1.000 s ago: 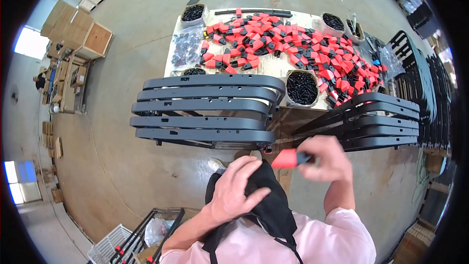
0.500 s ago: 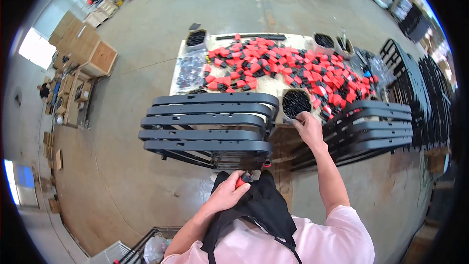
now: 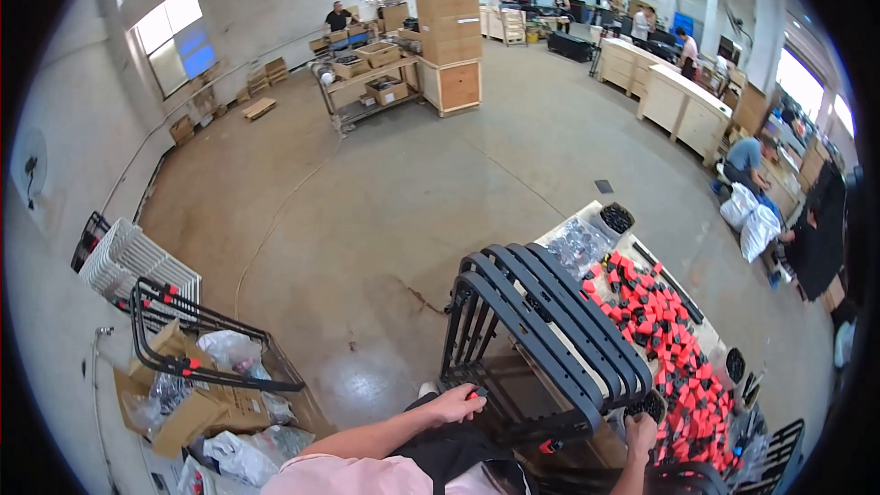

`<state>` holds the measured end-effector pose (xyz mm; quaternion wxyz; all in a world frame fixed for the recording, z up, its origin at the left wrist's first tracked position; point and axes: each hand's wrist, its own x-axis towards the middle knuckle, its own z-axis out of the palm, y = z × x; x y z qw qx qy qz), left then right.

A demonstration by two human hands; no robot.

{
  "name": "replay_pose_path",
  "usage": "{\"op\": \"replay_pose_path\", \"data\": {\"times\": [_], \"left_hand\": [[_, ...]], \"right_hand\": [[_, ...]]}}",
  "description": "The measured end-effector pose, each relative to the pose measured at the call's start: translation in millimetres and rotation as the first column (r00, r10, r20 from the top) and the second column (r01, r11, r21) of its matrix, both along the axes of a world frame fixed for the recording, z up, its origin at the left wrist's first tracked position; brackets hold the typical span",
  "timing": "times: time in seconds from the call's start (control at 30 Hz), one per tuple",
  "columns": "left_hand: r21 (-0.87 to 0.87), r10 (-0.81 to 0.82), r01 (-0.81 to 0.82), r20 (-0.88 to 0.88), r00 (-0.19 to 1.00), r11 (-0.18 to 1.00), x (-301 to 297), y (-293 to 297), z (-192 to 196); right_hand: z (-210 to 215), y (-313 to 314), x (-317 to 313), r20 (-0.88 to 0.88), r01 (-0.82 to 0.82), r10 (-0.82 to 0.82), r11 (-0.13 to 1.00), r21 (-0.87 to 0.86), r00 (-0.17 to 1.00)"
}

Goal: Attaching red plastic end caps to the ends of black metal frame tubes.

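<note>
A stack of black curved metal frames (image 3: 550, 321) lies across a table (image 3: 587, 220) strewn with small red and black parts (image 3: 669, 339). My left hand (image 3: 456, 401) is at the near lower bar of the frames, fingers pinched on a small red piece (image 3: 474, 393). My right hand (image 3: 639, 433) reaches up at the right end of the stack, beside a round tub of black parts (image 3: 653, 403). Its fingers are curled, and what they hold is hidden. A black bag hangs on my chest.
A black cart (image 3: 202, 376) with cardboard and plastic bags stands at lower left, with white wire racks (image 3: 128, 261) behind it. More black frames (image 3: 779, 449) lie at lower right. Tall wooden crates (image 3: 449, 37), shelving and workbenches with several people fill the far side.
The view has swung to the left and lifted toward the hall. My left hand went from my chest to the frames' lower bar with the red piece. My right hand stays by the black parts.
</note>
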<state>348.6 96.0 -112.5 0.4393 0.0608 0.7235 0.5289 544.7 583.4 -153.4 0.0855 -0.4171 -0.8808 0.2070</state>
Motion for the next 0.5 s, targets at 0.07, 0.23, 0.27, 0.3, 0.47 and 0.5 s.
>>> {"op": "replay_pose_path", "data": {"times": [0.07,0.23,0.27,0.3,0.47,0.5], "left_hand": [[0.032,0.069,-0.07,0.033,0.997,0.997,-6.0,-3.4,-11.1],[0.072,0.214,-0.22,0.085,0.973,0.973,-20.4,-12.4,-26.4],[0.072,0.226,-0.233,0.103,0.969,0.97,-21.9,-12.2,-26.8],[0.075,0.21,-0.218,0.103,0.972,0.973,-22.5,-8.2,-27.7],[0.078,0.094,-0.099,0.071,0.993,0.992,-25.5,2.3,-16.2],[0.079,0.078,-0.083,0.068,0.995,0.993,-26.8,6.0,-11.1]], "right_hand": [[-2.2,6.2,1.7,0.014,-0.015,0.014,0.999,0.047,1.0],[-6.1,15.6,6.4,-0.02,0.04,-0.039,0.996,0.078,0.999],[-5.5,18.0,7.9,-0.078,0.052,-0.044,0.994,0.1,0.996],[-6.0,20.3,10.7,-0.135,0.067,-0.05,0.99,0.123,0.99],[35.5,38.2,39.0,-0.699,0.11,-0.349,0.925,-0.364,0.624],[55.6,36.3,42.9,-0.778,0.106,-0.315,0.945,-0.308,0.543]]}}
